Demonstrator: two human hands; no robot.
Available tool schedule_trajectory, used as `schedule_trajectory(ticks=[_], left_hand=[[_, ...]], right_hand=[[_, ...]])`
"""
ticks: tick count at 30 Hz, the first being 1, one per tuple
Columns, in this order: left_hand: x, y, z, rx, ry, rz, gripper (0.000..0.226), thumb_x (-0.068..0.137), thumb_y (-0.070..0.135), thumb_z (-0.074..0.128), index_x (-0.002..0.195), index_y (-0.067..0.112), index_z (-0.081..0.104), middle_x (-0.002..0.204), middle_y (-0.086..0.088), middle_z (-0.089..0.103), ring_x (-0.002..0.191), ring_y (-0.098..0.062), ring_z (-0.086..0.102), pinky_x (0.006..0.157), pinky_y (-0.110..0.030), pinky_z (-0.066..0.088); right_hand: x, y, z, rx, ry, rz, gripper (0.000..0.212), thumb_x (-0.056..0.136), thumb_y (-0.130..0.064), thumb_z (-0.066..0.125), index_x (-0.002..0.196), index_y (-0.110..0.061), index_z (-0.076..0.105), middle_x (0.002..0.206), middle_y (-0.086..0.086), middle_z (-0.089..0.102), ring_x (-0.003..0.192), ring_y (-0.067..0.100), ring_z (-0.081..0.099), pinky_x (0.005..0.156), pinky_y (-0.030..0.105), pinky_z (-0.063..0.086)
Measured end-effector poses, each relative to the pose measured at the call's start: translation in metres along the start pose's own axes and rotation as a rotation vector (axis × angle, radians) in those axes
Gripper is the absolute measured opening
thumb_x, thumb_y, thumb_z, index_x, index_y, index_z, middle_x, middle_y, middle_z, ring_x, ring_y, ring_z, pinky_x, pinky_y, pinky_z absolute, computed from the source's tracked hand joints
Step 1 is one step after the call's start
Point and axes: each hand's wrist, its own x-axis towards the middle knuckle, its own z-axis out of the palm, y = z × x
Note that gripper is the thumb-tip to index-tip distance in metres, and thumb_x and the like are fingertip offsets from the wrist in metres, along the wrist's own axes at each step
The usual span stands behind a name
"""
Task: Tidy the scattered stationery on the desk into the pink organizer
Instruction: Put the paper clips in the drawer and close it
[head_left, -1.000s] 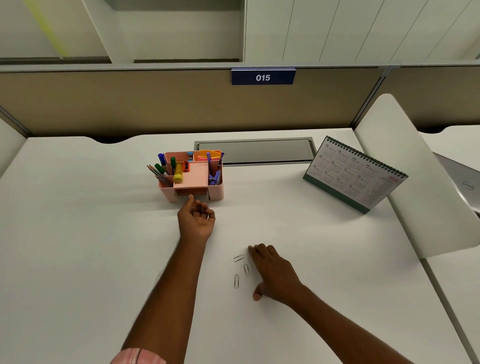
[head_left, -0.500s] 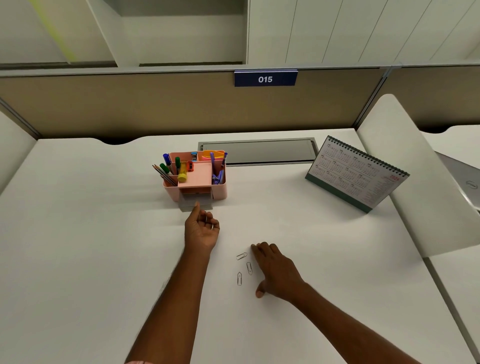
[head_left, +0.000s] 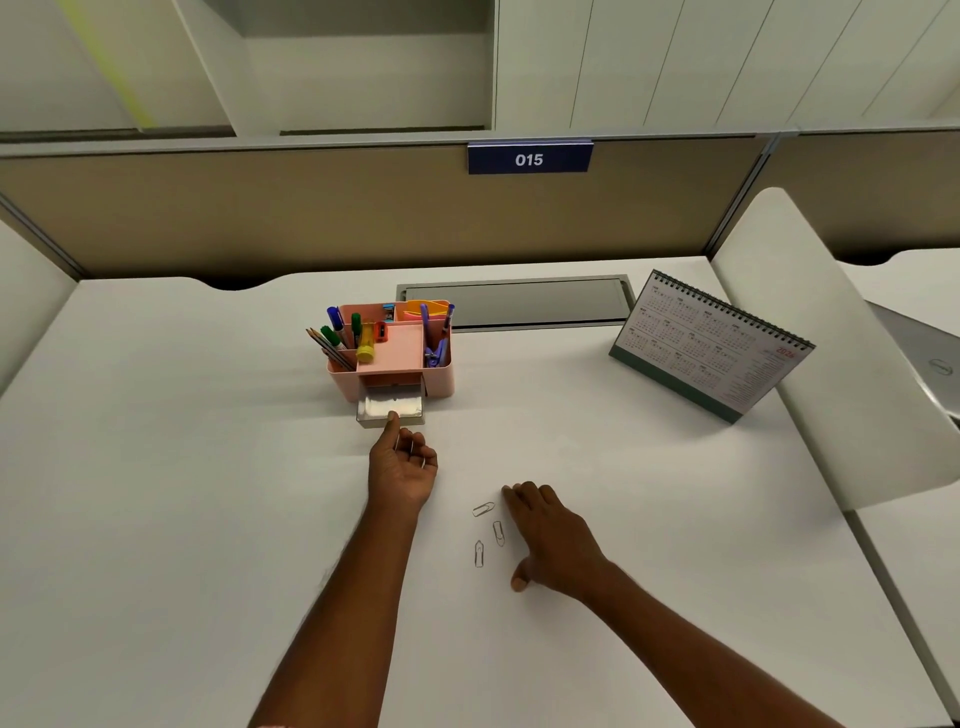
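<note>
3 paper clips (head_left: 497, 533) lie on the surface (head_left: 156, 467), just beside the right hand (head_left: 550, 540) at its 9 o'clock. That hand rests flat, fingers relaxed. 2 clips run 12-to-6 and 1 tilts toward 2. At 12 o'clock of the left hand (head_left: 402, 467), which curls around what look like more clips (head_left: 411, 447), stands the pink organizer's (head_left: 395, 348) open drawer (head_left: 390, 408), touched by its thumb.

The organizer (head_left: 439, 376) stands on the desk (head_left: 156, 467), left of centre, with its drawer (head_left: 390, 408) out toward the person. Behind it to the right a cable hatch (head_left: 514, 301) is set into the desk, and farther right stands a desk calendar (head_left: 711, 345). Before the drawer lies the left hand (head_left: 402, 467), its thumb touching the drawer's front. Three paper clips (head_left: 498, 532) lie just left of the right hand (head_left: 550, 535).
</note>
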Motion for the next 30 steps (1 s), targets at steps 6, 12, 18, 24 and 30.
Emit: schedule_trajectory(ticks=[6, 12, 18, 24, 30], left_hand=[[-0.005, 0.002, -0.001, 0.013, 0.002, 0.007, 0.021, 0.089, 0.030, 0.081, 0.090, 0.014, 0.068, 0.075, 0.003, 0.066, 0.069, -0.010, 0.059, 0.065, -0.023, 0.044], [-0.015, 0.001, -0.014, 0.298, 0.041, 0.026, 0.018, 0.091, 0.024, 0.079, 0.099, 0.012, 0.070, 0.084, -0.001, 0.068, 0.074, -0.015, 0.063, 0.065, -0.025, 0.049], [-0.043, -0.038, -0.072, 1.059, -0.050, 0.292, 0.024, 0.087, 0.022, 0.082, 0.109, 0.020, 0.073, 0.093, -0.002, 0.079, 0.073, -0.015, 0.069, 0.063, -0.027, 0.053], [-0.071, -0.073, -0.126, 1.559, -0.151, 0.706, 0.040, 0.080, 0.030, 0.088, 0.113, 0.041, 0.068, 0.097, 0.012, 0.062, 0.080, -0.003, 0.061, 0.074, -0.013, 0.049], [-0.072, -0.087, -0.142, 1.714, -0.117, 0.864, 0.043, 0.085, 0.038, 0.082, 0.125, 0.038, 0.066, 0.101, 0.018, 0.052, 0.091, -0.003, 0.057, 0.078, -0.028, 0.056]], right_hand=[[0.001, 0.004, 0.006, 0.011, 0.026, -0.010, 0.128, 0.059, -0.044, 0.092, 0.160, -0.015, 0.018, 0.153, -0.002, 0.030, 0.136, 0.022, 0.033, 0.090, 0.039, 0.054], [-0.006, 0.009, 0.019, 0.140, 0.107, 0.007, 0.118, 0.066, -0.050, 0.086, 0.160, -0.020, 0.021, 0.163, -0.009, 0.021, 0.148, 0.015, 0.022, 0.100, 0.036, 0.051], [-0.032, 0.019, 0.067, 0.029, 0.282, -0.083, 0.081, 0.103, -0.068, 0.031, 0.164, -0.020, 0.006, 0.172, -0.007, -0.004, 0.159, 0.015, 0.001, 0.127, 0.037, 0.010], [-0.054, 0.018, 0.076, -0.045, 0.356, -0.048, 0.085, 0.102, -0.070, 0.030, 0.164, -0.018, 0.002, 0.173, -0.001, -0.006, 0.159, 0.019, -0.004, 0.127, 0.045, 0.016], [-0.064, 0.016, 0.086, -0.013, 0.370, 0.087, 0.094, 0.098, -0.074, 0.037, 0.163, -0.010, 0.014, 0.172, 0.006, 0.004, 0.159, 0.023, 0.005, 0.124, 0.052, 0.022]])
